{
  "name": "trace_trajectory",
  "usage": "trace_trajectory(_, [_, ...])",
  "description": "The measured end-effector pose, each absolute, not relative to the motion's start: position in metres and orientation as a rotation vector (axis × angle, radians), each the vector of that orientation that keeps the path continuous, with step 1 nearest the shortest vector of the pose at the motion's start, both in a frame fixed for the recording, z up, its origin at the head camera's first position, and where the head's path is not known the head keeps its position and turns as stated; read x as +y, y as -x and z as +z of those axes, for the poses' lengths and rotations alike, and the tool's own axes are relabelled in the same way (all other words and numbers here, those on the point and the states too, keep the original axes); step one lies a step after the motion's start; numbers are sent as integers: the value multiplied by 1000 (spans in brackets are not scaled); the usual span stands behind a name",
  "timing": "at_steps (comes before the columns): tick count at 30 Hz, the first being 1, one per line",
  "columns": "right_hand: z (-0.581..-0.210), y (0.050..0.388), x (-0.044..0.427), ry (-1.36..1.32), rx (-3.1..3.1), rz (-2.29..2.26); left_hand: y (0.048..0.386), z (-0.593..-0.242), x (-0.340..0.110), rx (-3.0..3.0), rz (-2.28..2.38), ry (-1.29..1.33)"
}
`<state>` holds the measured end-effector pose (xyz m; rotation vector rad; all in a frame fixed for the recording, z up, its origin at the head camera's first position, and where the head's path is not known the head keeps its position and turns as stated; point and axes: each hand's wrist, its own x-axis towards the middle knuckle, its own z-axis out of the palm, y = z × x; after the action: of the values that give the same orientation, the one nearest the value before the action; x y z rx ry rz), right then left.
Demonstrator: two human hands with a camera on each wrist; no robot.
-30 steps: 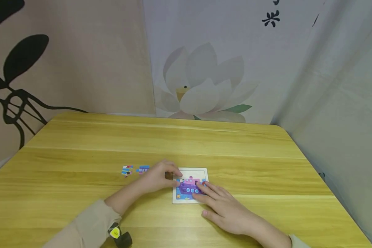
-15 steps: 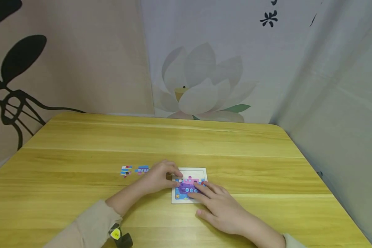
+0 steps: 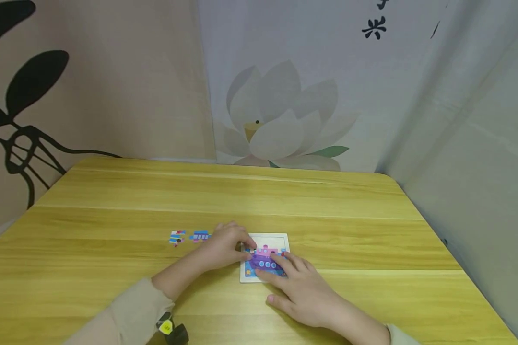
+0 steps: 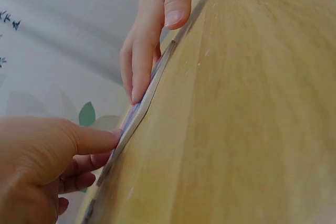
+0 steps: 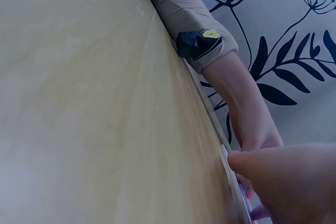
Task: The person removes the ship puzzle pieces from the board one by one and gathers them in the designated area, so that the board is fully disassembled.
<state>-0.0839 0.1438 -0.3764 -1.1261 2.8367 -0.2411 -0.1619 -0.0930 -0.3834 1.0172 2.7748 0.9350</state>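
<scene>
**Two hands on a small, flat boat puzzle**

Nearest is the left sleeve, with a little black camera by its cuff. Next is the right hand. Its fingers are stretched out and rest on the puzzle tray, which lies flat on the table in front of the person. The left hand is bent, with thumb and fingertips at the tray's left side. I cannot tell if they pinch a piece or only press.

The tray looks thin, light and stiff, so a push might make it slide. The white rim seems the best place to hold it. The boat picture fills the near part, and its pieces may pop up if bumped.

Farther left are two loose bits: a blue piece just beside the left hand, then a striped piece. Their thin knobs could bend, so pinch the sides. There is lots of room right of the tray and behind it. The table's far edge is well away, with a flower cloth behind.
</scene>
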Motion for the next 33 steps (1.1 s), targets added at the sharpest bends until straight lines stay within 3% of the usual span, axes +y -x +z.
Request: trace_trajectory(33, [-371,83,143,1078,2810,-228,163,-374,-91,2683,1074,-994])
